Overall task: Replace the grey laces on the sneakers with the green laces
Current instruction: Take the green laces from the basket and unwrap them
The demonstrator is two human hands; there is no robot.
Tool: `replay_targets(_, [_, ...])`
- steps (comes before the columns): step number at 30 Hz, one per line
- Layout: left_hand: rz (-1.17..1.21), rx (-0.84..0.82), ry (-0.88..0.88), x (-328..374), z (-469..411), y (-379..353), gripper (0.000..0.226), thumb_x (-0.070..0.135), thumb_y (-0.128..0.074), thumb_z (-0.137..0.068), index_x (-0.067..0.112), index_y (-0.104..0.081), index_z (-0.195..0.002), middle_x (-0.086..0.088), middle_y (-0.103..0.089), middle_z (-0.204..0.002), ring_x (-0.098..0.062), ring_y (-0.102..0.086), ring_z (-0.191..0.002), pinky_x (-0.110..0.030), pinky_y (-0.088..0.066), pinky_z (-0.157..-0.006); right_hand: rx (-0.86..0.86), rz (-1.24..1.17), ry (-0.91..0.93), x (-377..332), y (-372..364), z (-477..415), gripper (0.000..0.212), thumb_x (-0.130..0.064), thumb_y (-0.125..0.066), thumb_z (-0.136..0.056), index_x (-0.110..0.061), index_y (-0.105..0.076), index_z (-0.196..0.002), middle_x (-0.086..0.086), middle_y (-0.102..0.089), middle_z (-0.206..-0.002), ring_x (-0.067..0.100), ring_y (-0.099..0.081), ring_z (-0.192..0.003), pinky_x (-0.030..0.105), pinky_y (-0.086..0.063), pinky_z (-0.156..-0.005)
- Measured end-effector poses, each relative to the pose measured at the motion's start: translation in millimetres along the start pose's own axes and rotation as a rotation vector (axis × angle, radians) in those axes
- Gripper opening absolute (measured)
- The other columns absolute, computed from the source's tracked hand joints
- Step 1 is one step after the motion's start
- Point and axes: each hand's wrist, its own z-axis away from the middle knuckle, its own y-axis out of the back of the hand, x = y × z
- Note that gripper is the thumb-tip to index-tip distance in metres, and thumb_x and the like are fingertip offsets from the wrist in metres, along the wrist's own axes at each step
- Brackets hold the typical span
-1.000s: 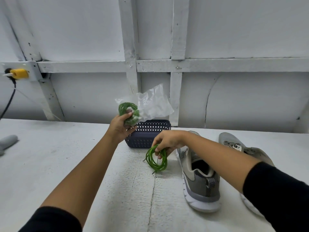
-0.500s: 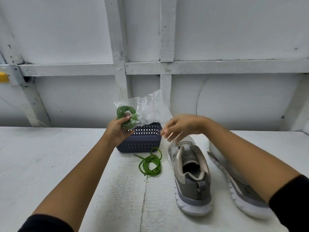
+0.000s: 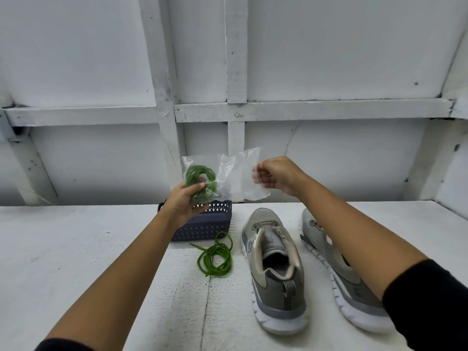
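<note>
My left hand (image 3: 185, 201) holds up a clear plastic bag (image 3: 234, 173) by its left end, gripping a coiled green lace (image 3: 200, 179) through the plastic. My right hand (image 3: 277, 176) pinches the bag's right edge. A second green lace (image 3: 216, 255) lies loosely coiled on the white table, left of the sneakers. Two grey sneakers stand with heels toward me: the left sneaker (image 3: 274, 271) shows no lace in its eyelets, and the right sneaker (image 3: 336, 274) is partly hidden by my right forearm.
A dark blue perforated basket (image 3: 206, 225) stands on the white table (image 3: 76, 262) just behind the loose lace, under my left hand. A white panelled wall (image 3: 329, 160) closes off the back of the table.
My right hand let the loose green lace drop on the table, rose and took hold of the bag's right edge. The bag is now stretched flat between both hands.
</note>
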Motion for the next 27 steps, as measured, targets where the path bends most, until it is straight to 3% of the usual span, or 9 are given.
replay_targets(2, [-0.006, -0.013, -0.005, -0.2, 0.9, 1.8, 0.010, 0.006, -0.056, -0.090, 0.015, -0.059, -0.095, -0.005, -0.066, -0.090, -0.021, -0.064, -0.080, -0.039, -0.054, -0.072, -0.069, -0.109, -0.097, -1.6, 5.1, -0.5, 0.018, -0.004, -0.043, -0.094, -0.003, -0.060, -0.087, 0.011, -0.064, -0.079, 0.019, -0.067, -0.071, 0.026, -0.052, -0.064])
replay_targets(6, [0.003, -0.097, 0.001, -2.8, 4.6, 3.8, 0.015, 0.024, -0.048, -0.096, 0.015, -0.056, -0.104, -0.006, -0.065, -0.092, -0.020, -0.064, -0.079, -0.034, -0.057, -0.063, -0.136, -0.061, -0.166, 5.4, 8.6, -3.3, 0.032, 0.013, -0.039, -0.091, 0.012, -0.051, -0.120, 0.017, -0.060, -0.083, 0.010, -0.067, -0.054, 0.018, -0.051, -0.045])
replay_targets(8, [0.027, -0.117, 0.012, -2.0, 5.0, 3.9, 0.025, 0.028, -0.038, -0.098, 0.013, -0.055, -0.106, -0.007, -0.064, -0.090, -0.021, -0.063, -0.081, -0.034, -0.057, -0.063, -0.156, -0.038, -0.147, 10.5, 7.7, -2.9, 0.040, 0.017, -0.041, -0.087, 0.011, -0.048, -0.126, 0.014, -0.058, -0.079, 0.005, -0.063, -0.047, 0.016, -0.048, -0.041])
replay_targets(11, [-0.049, -0.062, -0.018, 3.9, 3.1, 8.1, 0.028, 0.022, -0.033, -0.101, 0.006, -0.056, -0.101, -0.011, -0.060, -0.092, -0.022, -0.061, -0.086, -0.035, -0.059, -0.063, -0.186, -0.104, -0.122, 16.4, 5.8, -2.7, 0.040, 0.011, -0.048, -0.087, -0.006, -0.057, -0.122, 0.009, -0.061, -0.084, 0.003, -0.056, -0.041, 0.015, -0.042, -0.037])
replay_targets(15, [-0.234, 0.045, -0.099, 18.3, 0.2, 11.7, 0.017, 0.015, -0.049, -0.097, 0.003, -0.061, -0.098, -0.014, -0.064, -0.096, -0.024, -0.064, -0.084, -0.034, -0.060, -0.066, -0.176, -0.207, -0.127, 31.8, 2.4, -3.6, 0.017, -0.008, -0.060, -0.089, -0.015, -0.062, -0.104, 0.008, -0.063, -0.087, 0.004, -0.053, -0.039, 0.014, -0.038, -0.035])
replay_targets(19, [-0.258, 0.125, -0.159, 35.2, -2.9, 1.6, 0.007, 0.010, -0.059, -0.091, 0.005, -0.063, -0.089, -0.009, -0.064, -0.088, -0.020, -0.064, -0.079, -0.033, -0.060, -0.064, -0.210, -0.341, -0.146, 50.1, -4.3, -6.4, 0.012, -0.019, -0.060, -0.089, -0.014, -0.060, -0.101, 0.010, -0.067, -0.096, 0.015, -0.067, -0.059, 0.023, -0.052, -0.046])
replay_targets(22, [-0.278, 0.169, -0.213, 45.1, -7.1, -4.2, 0.011, 0.014, -0.061, -0.090, 0.006, -0.061, -0.081, -0.007, -0.062, -0.081, -0.018, -0.062, -0.070, -0.036, -0.059, -0.070, -0.217, -0.464, -0.163, 58.8, -9.2, -7.9, 0.028, -0.023, -0.064, -0.082, -0.010, -0.058, -0.106, 0.017, -0.067, -0.097, 0.024, -0.070, -0.074, 0.033, -0.060, -0.063])
replay_targets(24, [-0.297, 0.167, -0.240, 48.9, -8.4, -7.3, 0.015, 0.018, -0.060, -0.091, 0.003, -0.063, -0.088, -0.008, -0.063, -0.083, -0.018, -0.063, -0.071, -0.036, -0.059, -0.073, -0.219, -0.550, -0.172, 64.5, -11.1, -8.8, 0.042, -0.024, -0.066, -0.074, -0.008, -0.056, -0.112, 0.018, -0.070, -0.090, 0.027, -0.071, -0.073, 0.036, -0.060, -0.066])
replay_targets(27, [-0.265, 0.139, -0.258, 50.0, -9.1, -11.4, 0.027, 0.025, -0.057, -0.093, 0.000, -0.063, -0.101, -0.010, -0.064, -0.090, -0.021, -0.064, -0.080, -0.035, -0.059, -0.072, -0.221, -0.631, -0.166, 70.4, -14.4, -9.3, 0.037, -0.026, -0.064, -0.077, -0.008, -0.057, -0.108, 0.017, -0.072, -0.084, 0.027, -0.072, -0.073, 0.037, -0.060, -0.064])
